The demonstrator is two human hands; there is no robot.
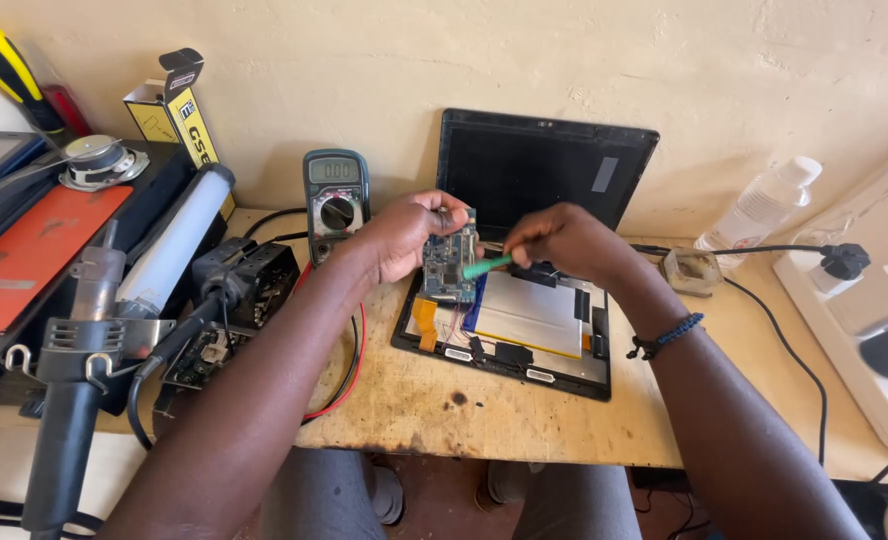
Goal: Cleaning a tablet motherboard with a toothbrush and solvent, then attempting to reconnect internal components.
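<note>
— What are the hands on?

— The left hand (404, 235) holds a small blue-green circuit board (449, 262) upright above the opened tablet (509, 325), fingers closed around its upper edge. The right hand (564, 240) pinches a slim green-handled tool (486, 266), fingers tight on it, its tip reaching the board's right edge.

— And the tablet itself?

— It lies flat on the table (524, 420), back removed: a flat silvery-white rectangular battery (529, 312) fills the middle, with an orange ribbon cable (424, 320) at the left and thin coloured wires running up to the board. A dark glossy back panel (539, 165) leans against the wall behind it.

— Materials round about?

— The table is pale bare wood, scuffed and spotted with dark burn marks. Left of the hands stands a grey-green multimeter (336, 195) with a round dial, its red lead (349, 370) looping over the wood. Further left, a black hot-air handle (69, 400) hangs in its metal holder beside a white tube lamp (179, 240). To the right, a clear plastic bottle (764, 205) lies on its side near a white power strip (864, 340) with a black plug in it.

— The room?

— A rough, cream plastered wall (464, 60) close behind the table.
</note>
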